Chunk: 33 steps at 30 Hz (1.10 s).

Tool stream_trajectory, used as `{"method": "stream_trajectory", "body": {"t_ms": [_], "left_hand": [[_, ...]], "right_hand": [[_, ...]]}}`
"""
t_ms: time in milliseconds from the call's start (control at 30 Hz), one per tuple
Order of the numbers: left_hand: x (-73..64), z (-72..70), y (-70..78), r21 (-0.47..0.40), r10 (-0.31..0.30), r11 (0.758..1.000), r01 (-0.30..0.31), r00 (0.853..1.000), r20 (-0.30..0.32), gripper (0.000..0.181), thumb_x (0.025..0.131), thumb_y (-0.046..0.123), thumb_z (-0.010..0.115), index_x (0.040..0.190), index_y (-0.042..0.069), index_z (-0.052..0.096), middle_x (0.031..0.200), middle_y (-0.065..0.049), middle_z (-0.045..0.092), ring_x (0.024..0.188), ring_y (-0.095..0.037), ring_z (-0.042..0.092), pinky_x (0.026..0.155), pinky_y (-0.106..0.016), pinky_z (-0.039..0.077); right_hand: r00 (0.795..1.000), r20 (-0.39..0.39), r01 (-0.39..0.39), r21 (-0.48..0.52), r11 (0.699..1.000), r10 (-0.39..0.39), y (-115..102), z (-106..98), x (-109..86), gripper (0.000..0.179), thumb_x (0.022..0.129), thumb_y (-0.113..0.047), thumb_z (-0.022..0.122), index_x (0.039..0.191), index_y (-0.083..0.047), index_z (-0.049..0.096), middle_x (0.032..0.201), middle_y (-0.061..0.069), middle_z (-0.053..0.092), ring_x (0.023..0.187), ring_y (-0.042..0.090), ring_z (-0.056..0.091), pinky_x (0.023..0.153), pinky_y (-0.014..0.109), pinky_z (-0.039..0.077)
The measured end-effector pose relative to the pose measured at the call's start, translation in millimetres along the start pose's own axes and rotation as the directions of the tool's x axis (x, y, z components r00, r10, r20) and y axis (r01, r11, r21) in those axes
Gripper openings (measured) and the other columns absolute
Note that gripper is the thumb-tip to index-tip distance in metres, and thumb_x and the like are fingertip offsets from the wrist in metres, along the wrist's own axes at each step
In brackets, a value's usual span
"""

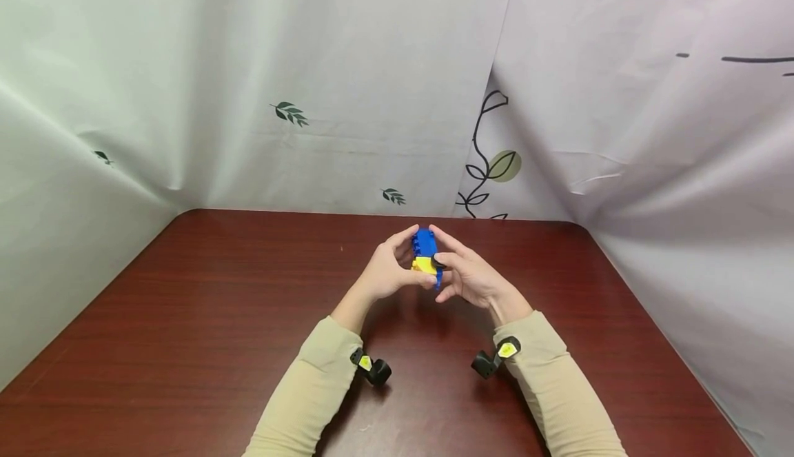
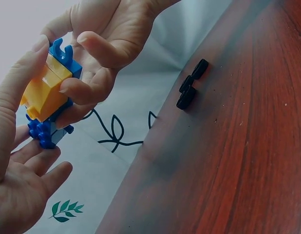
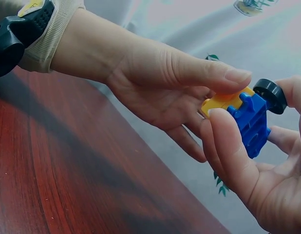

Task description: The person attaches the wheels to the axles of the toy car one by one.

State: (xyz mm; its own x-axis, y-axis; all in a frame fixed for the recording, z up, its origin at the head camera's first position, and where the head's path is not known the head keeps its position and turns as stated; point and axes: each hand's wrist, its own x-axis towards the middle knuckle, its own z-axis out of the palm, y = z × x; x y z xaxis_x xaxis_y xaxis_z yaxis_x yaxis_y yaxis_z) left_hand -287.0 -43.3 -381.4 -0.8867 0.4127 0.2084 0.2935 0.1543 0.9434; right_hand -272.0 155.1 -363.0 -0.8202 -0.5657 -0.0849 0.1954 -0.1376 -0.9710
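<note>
A small blue-and-yellow toy block vehicle (image 1: 425, 243) is held up above the table between both hands. My left hand (image 1: 387, 271) grips it from the left, with the thumb on the yellow block (image 3: 223, 101). A black toy wheel (image 3: 271, 96) is pinched in my right hand (image 1: 474, 276), against the side of the blue base (image 3: 253, 127). Whether the wheel sits on an axle, I cannot tell. Other right fingers touch the blue base. In the left wrist view, a blue hook-like piece (image 2: 63, 52) sticks out at one end.
Several more black wheels (image 2: 187, 98) lie close together on the dark red wooden table (image 1: 217, 319), seen in the left wrist view. A white cloth (image 1: 372, 64) with leaf drawings hangs behind and beside the table. Each wrist carries a black camera (image 1: 376, 372).
</note>
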Motion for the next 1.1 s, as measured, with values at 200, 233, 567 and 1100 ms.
{"method": "stream_trajectory", "body": {"t_ms": [200, 233, 567, 1100], "left_hand": [[0.9, 0.6, -4.0, 0.003, 0.031, 1.0, -0.031, 0.999, -0.01, 0.092, 0.072, 0.023, 0.083, 0.148, 0.018, 0.031, 0.147, -0.003, 0.043, 0.131, -0.021, 0.048, 0.102, -0.04, 0.043], [0.8, 0.7, -4.1, 0.006, 0.033, 0.999, -0.033, 0.999, -0.013, 0.092, 0.072, 0.024, 0.083, 0.148, 0.018, 0.031, 0.147, -0.003, 0.043, 0.131, -0.021, 0.048, 0.102, -0.039, 0.043], [1.2, -0.9, -8.7, 0.058, 0.007, 0.998, -0.005, 1.0, -0.024, 0.095, 0.07, 0.026, 0.083, 0.148, 0.016, 0.029, 0.147, -0.003, 0.041, 0.133, -0.022, 0.045, 0.105, -0.043, 0.041], [1.8, 0.6, -18.6, 0.019, -0.041, 0.999, 0.041, 0.999, -0.011, 0.086, 0.082, 0.024, 0.074, 0.15, 0.008, 0.024, 0.149, -0.011, 0.038, 0.135, -0.024, 0.042, 0.106, -0.039, 0.038]], "right_hand": [[1.0, -0.008, 0.016, -0.008, 1.0, -0.016, -0.4, -0.5, -1.0, 0.062, 0.099, -0.015, 0.044, 0.151, -0.036, 0.018, 0.14, 0.017, 0.034, 0.08, 0.021, 0.066, 0.057, 0.03, 0.057], [1.0, -0.013, 0.015, -0.01, 1.0, -0.016, -0.3, -0.5, -1.1, 0.061, 0.099, -0.015, 0.045, 0.15, -0.036, 0.019, 0.14, 0.016, 0.034, 0.08, 0.021, 0.066, 0.057, 0.03, 0.057], [1.0, -0.01, -0.02, -0.06, 0.998, 0.02, 3.7, -0.7, 0.5, 0.064, 0.099, -0.02, 0.048, 0.151, -0.038, 0.015, 0.146, 0.019, 0.03, 0.093, 0.022, 0.067, 0.082, 0.042, 0.056], [0.982, -0.187, -0.043, -0.399, 0.916, -0.035, 7.0, -21.5, 8.2, 0.057, 0.094, -0.041, 0.054, 0.142, -0.012, 0.042, 0.139, 0.019, 0.048, 0.106, 0.028, 0.064, 0.091, 0.044, 0.052]]}}
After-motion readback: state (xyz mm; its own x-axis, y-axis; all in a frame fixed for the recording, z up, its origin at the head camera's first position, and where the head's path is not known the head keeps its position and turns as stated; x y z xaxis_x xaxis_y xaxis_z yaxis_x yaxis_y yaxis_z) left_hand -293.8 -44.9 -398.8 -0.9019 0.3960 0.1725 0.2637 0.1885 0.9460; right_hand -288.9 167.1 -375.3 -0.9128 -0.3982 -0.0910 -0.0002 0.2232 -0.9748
